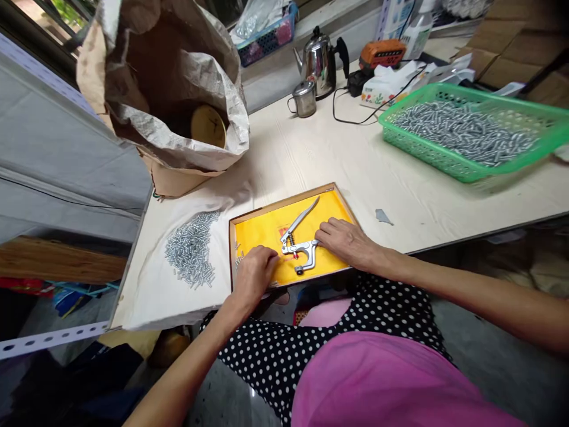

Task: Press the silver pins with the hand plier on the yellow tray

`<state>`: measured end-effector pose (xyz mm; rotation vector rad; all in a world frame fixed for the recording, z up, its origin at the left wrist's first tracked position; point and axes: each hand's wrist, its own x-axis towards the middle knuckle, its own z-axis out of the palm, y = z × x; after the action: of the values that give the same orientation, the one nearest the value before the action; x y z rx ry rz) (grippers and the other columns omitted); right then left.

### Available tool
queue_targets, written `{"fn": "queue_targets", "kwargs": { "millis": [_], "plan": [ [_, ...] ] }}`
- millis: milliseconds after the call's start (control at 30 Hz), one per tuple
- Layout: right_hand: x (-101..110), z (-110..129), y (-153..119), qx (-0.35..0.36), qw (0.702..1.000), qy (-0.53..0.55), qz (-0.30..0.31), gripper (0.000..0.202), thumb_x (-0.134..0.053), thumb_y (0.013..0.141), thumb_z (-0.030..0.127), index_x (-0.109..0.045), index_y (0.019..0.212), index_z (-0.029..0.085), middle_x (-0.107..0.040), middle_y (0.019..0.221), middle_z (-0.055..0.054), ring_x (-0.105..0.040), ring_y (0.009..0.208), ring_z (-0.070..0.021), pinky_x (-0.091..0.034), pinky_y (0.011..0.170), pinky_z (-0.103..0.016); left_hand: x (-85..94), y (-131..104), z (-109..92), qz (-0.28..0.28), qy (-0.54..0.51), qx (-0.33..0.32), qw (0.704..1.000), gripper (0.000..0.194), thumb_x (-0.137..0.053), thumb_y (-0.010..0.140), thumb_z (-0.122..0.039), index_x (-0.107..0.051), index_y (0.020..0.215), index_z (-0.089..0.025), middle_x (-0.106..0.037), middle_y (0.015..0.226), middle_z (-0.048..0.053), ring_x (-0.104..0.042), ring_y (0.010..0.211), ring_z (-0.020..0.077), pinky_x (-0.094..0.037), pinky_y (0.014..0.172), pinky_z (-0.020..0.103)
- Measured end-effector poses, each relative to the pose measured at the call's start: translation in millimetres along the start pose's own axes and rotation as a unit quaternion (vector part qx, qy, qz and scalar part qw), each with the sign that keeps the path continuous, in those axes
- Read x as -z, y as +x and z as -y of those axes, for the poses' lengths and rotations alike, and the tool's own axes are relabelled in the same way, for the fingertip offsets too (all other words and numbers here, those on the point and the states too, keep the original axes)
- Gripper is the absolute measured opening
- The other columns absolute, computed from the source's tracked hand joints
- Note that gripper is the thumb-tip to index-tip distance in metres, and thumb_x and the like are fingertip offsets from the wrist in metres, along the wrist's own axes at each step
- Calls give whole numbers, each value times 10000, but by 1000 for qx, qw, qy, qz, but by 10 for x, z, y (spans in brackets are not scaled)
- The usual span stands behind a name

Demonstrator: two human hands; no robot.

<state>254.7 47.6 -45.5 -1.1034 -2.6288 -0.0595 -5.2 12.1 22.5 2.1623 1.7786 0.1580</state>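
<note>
A silver hand press tool [306, 248] with a long lever lies in a shallow yellow-lined tray [329, 206]. At the tray's lower left is my left hand [255, 273], its thumb and fingers pinched beside the tool's jaw; what they hold is too small to name. My right hand [344, 240] has its fingers curled at the end of the tool's handle, on the right. A few small metal pins [239, 259] lie along the tray's left side. Left of the tray, a pile of metal pins [191, 249] rests on a white cloth [149, 284].
A green basket [427, 155] of metal pins stands at the right. Behind are a metal kettle [319, 62], a metal cup [304, 99], an orange device [382, 53] and a cable. A large paper sack [178, 172] stands back left. A grey scrap [383, 216] lies right of the tray.
</note>
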Motion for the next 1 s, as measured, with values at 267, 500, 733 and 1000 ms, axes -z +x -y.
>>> {"fn": "queue_targets", "kwargs": {
  "millis": [267, 500, 733, 1000],
  "plan": [
    [3, 20, 25, -4, 1000, 12, 13, 145, -458, 975, 167, -602, 976, 187, -597, 916, -74, -445, 859, -215, -258, 689, -339, -211, -91, 30, 23, 67, 17, 997, 219, -486, 948, -207, -704, 963, -194, -687, 993, 92, -651, 975, 226, -502, 863, 317],
    [48, 26, 23, 4, 1000, 19, 24, 139, -458, 967, 140, -590, 956, 182, -602, 936, -78, -452, 874, -220, -256, 698, -342, -179, -102, -172, 8, -130, 124, 984, 96, -612, 854, -240, -678, 827, -176, -693, 825, 62, -652, 786, 192, -513, 751, 307],
    [76, 33, 21, -1, 999, 33, 28, 153, -454, 951, 111, -589, 959, 182, -604, 937, -79, -458, 873, -221, -251, 694, -346, -199, 33, -352, 93, -458, 294, 833, 426, -863, 544, -457, -647, 722, -136, -603, 580, -13, -494, 476, 76, -373, 454, 199],
    [89, 34, 37, -4, 999, 34, 35, 189, -413, 963, 120, -591, 967, 184, -611, 938, -93, -455, 865, -221, -252, 691, -351, -227, 92, -368, 115, -442, 313, 833, 368, -853, 547, -408, -644, 673, -133, -589, 520, -24, -458, 405, 63, -316, 407, 196]
  ]
}}
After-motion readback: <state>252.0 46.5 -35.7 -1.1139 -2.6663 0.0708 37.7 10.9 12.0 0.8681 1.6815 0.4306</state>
